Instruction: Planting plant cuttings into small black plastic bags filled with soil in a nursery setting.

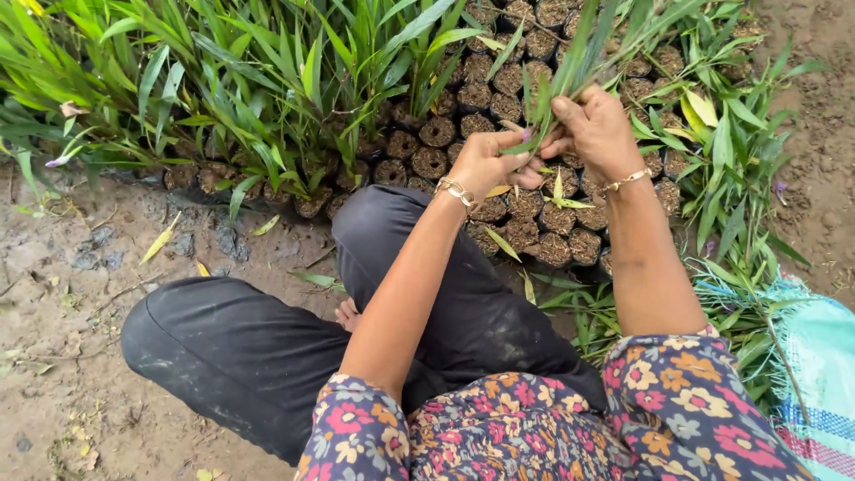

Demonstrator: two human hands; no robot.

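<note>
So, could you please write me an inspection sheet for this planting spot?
Surface: bare muddy ground, damp, with fallen leaves.
Job's things: bundle of green seedlings over rows of small soil-filled bags.
Clutter: loose cut leaves on the mud; woven sack at the right.
Hands: left hand and right hand both grip the seedlings.
Cables: nothing seen.
Surroundings: taller green seedlings fill the bags on the left.

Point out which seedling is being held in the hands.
The seedling above the bare pots at top centre: the right hand grips its leaf bunch, the left hand pinches its base. The others stand untouched.
</note>
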